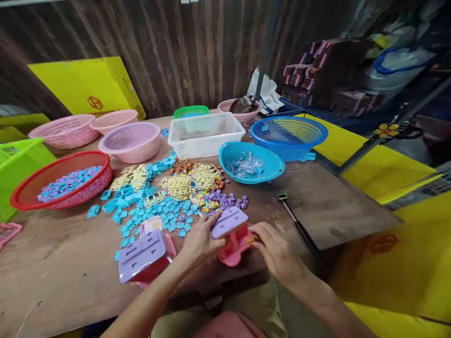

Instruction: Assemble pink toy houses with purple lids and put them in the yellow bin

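Observation:
A toy piece (230, 224) with a purple slotted top and a pink base stands near the table's front edge. My left hand (204, 234) grips its left side, thumb and fingers against the purple top. At its right side, my right hand (276, 246) pinches a small brown-orange part (254, 238) against the pink base. A second purple-topped toy piece (143, 253) with a red and pink body sits left of my left forearm. Beyond my hands lie small blue parts (155, 213), purple round pieces (229, 199), cream frames (204, 176) and brown pieces (183, 165).
A red basket (102, 171) of purple and blue pieces stands left. Pink baskets (130, 145), a white basket (204, 145), a blue basket (289, 134) and a blue bowl (252, 162) of clear parts line the back. A black-handled tool (305, 232) lies right.

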`<state>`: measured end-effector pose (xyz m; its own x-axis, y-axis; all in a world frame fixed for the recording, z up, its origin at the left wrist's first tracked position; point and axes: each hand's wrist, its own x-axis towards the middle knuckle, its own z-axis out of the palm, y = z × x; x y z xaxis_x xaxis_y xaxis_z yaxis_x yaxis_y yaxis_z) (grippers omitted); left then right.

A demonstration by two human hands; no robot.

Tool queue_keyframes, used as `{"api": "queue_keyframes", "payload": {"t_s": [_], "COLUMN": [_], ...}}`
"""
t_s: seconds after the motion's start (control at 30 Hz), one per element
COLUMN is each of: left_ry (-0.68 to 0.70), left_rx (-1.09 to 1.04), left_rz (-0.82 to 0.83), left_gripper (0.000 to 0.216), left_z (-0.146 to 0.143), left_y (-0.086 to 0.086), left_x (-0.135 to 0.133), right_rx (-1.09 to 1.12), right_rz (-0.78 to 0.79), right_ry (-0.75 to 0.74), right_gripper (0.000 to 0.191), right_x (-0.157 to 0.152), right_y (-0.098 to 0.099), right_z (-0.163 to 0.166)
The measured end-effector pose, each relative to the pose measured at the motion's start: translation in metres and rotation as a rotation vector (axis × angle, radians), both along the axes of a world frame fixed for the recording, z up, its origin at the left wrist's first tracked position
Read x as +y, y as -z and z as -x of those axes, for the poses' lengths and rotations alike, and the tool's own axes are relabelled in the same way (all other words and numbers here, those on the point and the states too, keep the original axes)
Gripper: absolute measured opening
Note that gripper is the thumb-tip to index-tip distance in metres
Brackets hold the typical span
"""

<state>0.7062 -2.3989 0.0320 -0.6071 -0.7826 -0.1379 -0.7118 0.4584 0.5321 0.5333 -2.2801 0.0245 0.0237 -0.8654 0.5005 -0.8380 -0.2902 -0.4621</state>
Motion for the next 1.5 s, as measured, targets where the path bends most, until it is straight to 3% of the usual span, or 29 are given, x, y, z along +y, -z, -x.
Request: {"api": "queue_keyframes", "payload": {"t_s": [0.17,0.3,0.53,0.6,0.7,0.77,0.93,1.03,1.1,1.2,1.33,1.5], "left_ry": [0.014,0.012,-0.021,-0.024,-0.039,-0.047,-0.069,-0.078,-0.068,-0.048,-0.121,-0.182], "left_rx": [0.122,0.148,0.197,0.212,0.227,0.243,0.246,0.223,0.236,0.254,0.215,0.258], "left_rz": [-0.076,-0.127,-0.208,-0.226,-0.254,-0.275,-0.215,-0.178,-0.185,-0.195,-0.105,-0.067], "left_gripper": [0.061,0.059,0.059,0.059,0.06,0.061,0.058,0.056,0.055,0.064,0.07,0.061], "left_z": [-0.002,-0.002,-0.004,-0.006,-0.008,-0.007,-0.005,-0.005,-0.005,-0.001,0.007,0.009], "left_y": [-0.004,-0.004,0.0,0.001,0.004,0.006,0.01,0.009,0.008,0.007,0.008,0.012], "left_x": [-0.003,-0.004,-0.007,-0.008,-0.009,-0.01,-0.01,-0.01,-0.009,-0.007,-0.001,0.006], "right_rx": [0.298,0.363,0.298,0.274,0.205,0.116,-0.037,-0.265,-0.511,-0.732,-0.723,-0.61], "right_rz": [-0.127,-0.18,0.078,0.175,0.249,0.193,0.093,0.037,-0.125,-0.399,-0.5,-0.412], "right_ry": [-0.002,-0.034,-0.085,-0.024,0.285,0.419,0.252,0.361,0.372,0.225,0.201,0.34], "right_gripper": [0.024,0.021,0.029,0.028,0.023,0.022,0.024,0.034,0.052,0.07,0.072,0.064], "right_x": [-0.012,-0.021,-0.021,-0.015,-0.007,-0.002,0.002,-0.006,-0.013,-0.021,-0.022,-0.019], "right_y": [-0.001,0.004,0.02,0.018,0.015,0.017,0.037,0.045,0.045,0.039,0.026,0.021], "right_z": [-0.014,-0.015,-0.007,-0.004,0.0,-0.002,-0.031,-0.043,-0.039,-0.027,-0.018,-0.026]}}
